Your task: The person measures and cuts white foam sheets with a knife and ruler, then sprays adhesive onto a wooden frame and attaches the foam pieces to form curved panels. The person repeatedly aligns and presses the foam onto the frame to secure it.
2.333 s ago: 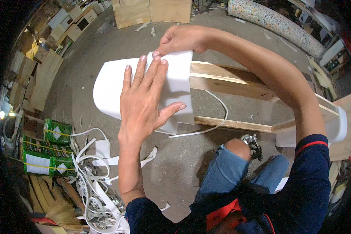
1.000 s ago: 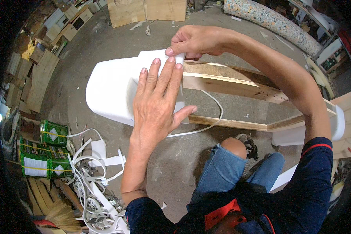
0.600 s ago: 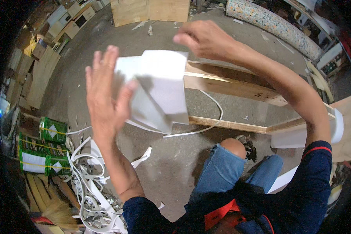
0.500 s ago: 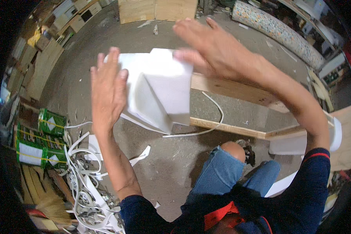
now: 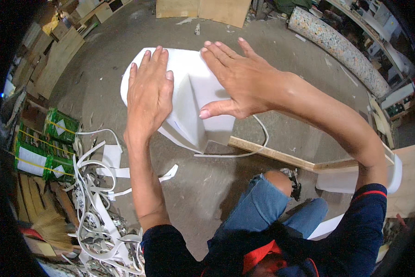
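Note:
A thick white foam sheet [image 5: 193, 99] is folded over the end of a wooden frame [image 5: 281, 157] that lies on the concrete floor. My left hand [image 5: 148, 94] lies flat on the sheet's left side face, fingers spread and pointing away from me. My right hand [image 5: 237, 78] presses flat on the top face, thumb stretched toward the fold. Neither hand grips anything. A thin white foam strip [image 5: 244, 150] curls out from under the sheet onto the floor.
Green cans [image 5: 41, 150] stand at the left beside a heap of white foam offcuts [image 5: 99, 207]. Plywood boards [image 5: 200, 9] lean at the back, a speckled foam roll [image 5: 341, 48] lies back right. More white foam [image 5: 355, 180] covers the frame's right end by my knee [image 5: 274, 194].
The foam sheet has been turned down over the frame's end. Both hands lifted off it about half a second ago and now press flat on it again, left on the side, right on top.

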{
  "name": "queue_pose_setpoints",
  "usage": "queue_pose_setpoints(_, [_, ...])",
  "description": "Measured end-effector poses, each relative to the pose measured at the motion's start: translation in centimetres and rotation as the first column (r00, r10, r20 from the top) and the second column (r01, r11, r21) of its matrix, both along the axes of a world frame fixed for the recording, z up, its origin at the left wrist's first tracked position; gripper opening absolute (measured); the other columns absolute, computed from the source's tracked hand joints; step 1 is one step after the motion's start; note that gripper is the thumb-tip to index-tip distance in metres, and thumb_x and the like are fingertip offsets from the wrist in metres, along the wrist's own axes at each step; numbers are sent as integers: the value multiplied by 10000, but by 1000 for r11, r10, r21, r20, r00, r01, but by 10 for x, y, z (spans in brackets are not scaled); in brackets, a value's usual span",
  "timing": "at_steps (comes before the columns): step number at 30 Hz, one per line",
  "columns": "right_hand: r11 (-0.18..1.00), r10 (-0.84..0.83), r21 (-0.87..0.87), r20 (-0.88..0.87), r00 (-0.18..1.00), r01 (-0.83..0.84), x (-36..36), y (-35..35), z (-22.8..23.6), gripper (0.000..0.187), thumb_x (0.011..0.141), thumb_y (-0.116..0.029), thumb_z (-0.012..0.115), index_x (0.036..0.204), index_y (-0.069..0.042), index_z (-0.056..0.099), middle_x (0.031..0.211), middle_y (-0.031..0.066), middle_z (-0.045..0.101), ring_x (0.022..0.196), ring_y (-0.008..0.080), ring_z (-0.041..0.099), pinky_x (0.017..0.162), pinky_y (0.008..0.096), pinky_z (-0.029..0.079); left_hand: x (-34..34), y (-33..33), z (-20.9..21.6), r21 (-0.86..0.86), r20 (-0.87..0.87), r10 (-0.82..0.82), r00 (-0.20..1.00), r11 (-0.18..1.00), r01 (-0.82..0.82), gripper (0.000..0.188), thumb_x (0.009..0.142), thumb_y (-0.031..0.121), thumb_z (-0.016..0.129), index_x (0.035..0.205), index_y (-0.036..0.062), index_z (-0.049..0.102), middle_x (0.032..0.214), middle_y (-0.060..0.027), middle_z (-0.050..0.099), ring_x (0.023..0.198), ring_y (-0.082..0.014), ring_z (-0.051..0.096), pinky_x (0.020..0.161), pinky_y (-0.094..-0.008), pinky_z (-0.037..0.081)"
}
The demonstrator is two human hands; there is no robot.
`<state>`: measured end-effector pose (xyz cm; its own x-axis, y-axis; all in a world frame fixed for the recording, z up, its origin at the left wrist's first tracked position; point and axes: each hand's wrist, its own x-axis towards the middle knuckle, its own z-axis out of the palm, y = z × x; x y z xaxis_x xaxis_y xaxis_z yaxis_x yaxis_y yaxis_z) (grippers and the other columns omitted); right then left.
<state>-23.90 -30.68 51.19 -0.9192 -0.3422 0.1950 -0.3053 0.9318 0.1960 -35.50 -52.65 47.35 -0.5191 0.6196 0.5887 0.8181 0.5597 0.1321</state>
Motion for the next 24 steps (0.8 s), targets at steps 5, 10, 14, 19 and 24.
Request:
queue_pose_setpoints(5, [995, -49, -80, 32, 998, 52, -12, -11, -1, 1298, 755, -887, 507, 1462, 172, 255, 1525, 390, 266, 1462, 470, 261, 1179, 629, 204, -10, 3, -4, -7, -41, -14, 999, 1000, 14, 534, 1056, 313, 284, 1466, 25, 466, 1524, -172, 451, 1457, -349, 348, 1211, -512, 187])
queue_pose_setpoints(10, [996, -51, -67, 132, 990, 61, -8, -1, -5, 1296, 751, -866, 545, 1486, 153, 227, 1557, 351, 246, 1478, 445, 246, 1184, 619, 206, -20, 6, -7, -34, -8, 31, 1000, 999, -31, 571, 1074, 369, 208, 1477, 60, 469, 1544, -137, 436, 1474, -316, 327, 1218, -509, 165])
queue_pose_setpoints(14, [998, -59, 2, 73, 996, 59, 16, 2, 4, 1303, 733, -842, 594, 1504, 129, 193, 1577, 323, 232, 1483, 428, 246, 1178, 635, 210, -24, 0, -12, 8, -20, -8, 1000, 1000, 8, 574, 1079, 384, 195, 1473, 81, 482, 1536, -129, 449, 1472, -313, 332, 1220, -520, 146])
queue_pose_setpoints(19, [882, -371, 232, -192, 909, 409, 5, -51, 0, 1008, 769, -638, 713, 1353, 144, 460, 1383, 331, 499, 1336, 387, 484, 1093, 564, 362, -36, 1, -8, -42, -14, -15, 1000, 999, 14, 553, 1071, 374, 213, 1486, 116, 471, 1545, -109, 444, 1466, -278, 348, 1218, -510, 150])
queue_pose_setpoints(24, [993, -62, -102, -72, 996, 54, 34, 2, -10, 1104, 759, -669, 720, 1390, 175, 390, 1490, 310, 400, 1425, 377, 375, 1166, 569, 259, -43, -3, -15, 16, 39, -31, 999, 999, 30, 586, 1040, 375, 176, 1481, 152, 491, 1545, -80, 450, 1473, -262, 341, 1225, -489, 149])
